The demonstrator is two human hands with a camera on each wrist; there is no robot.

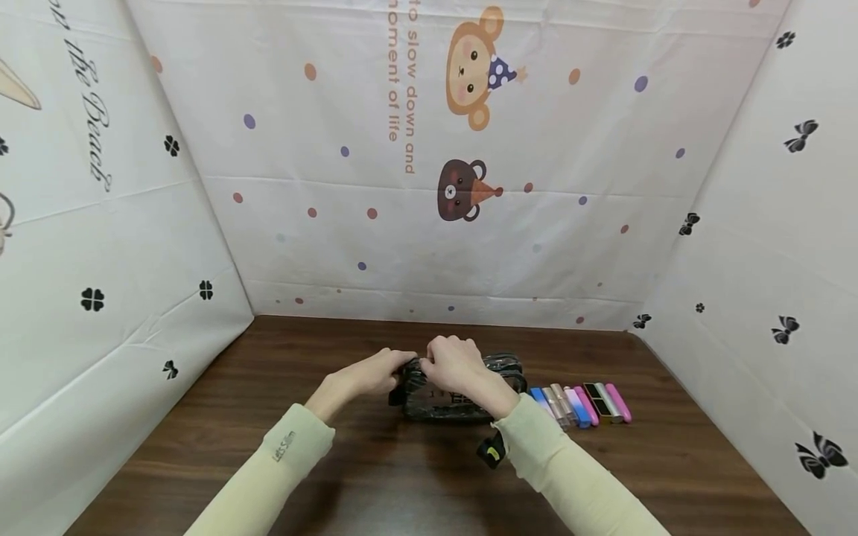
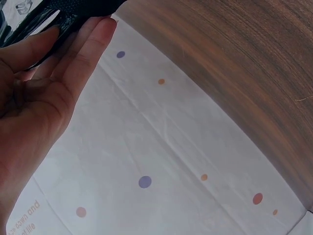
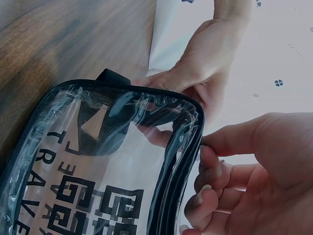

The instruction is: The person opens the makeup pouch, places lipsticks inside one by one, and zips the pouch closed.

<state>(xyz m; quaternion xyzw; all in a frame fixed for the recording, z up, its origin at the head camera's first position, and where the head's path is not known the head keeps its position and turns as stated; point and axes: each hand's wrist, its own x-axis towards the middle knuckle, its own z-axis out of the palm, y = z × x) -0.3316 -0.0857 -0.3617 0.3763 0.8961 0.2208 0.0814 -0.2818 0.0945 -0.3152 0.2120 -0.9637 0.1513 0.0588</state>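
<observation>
A clear plastic travel pouch (image 1: 436, 406) with black trim and black lettering stands on the table, held by both hands. My left hand (image 1: 375, 372) grips its left end, by the black side tab (image 3: 113, 77). In the left wrist view, the left thumb and fingers (image 2: 83, 63) pinch the dark edge, close to a pale strip of zipper teeth (image 2: 45, 22). My right hand (image 1: 459, 365) is at the top edge near that same end. The right wrist view shows its thumb and forefinger pinching at the zippered rim; the zipper pull itself is hidden by the fingers.
Right of the pouch lies a row of several slim cosmetic tubes and cases (image 1: 579, 406) in blue, pink, gold and black. A black strap with a yellow mark (image 1: 492, 450) lies beneath the right wrist. Printed white sheets (image 1: 429, 253) enclose the brown table (image 1: 322, 439) behind and at both sides.
</observation>
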